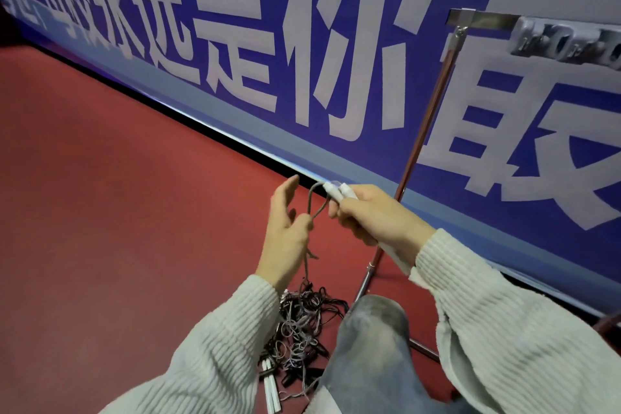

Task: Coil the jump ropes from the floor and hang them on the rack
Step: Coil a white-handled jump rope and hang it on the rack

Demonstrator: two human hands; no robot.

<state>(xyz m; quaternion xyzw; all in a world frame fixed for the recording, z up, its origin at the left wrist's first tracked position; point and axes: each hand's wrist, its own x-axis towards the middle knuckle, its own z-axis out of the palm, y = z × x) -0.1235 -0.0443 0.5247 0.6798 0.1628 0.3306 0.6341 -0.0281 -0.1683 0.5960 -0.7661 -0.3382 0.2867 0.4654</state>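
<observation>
Right hand fingers gripping two white plastic rope handles, left hand fingers pinching thin grey cord looping between them, tangled rope pile on red floor below

Red floor, blue-and-white banner, grey rope.

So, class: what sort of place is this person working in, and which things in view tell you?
Probably a sports hall or gym: a red sports floor, a big blue wall banner with large white characters, and tangled jump ropes piled beside a metal rack.
</observation>
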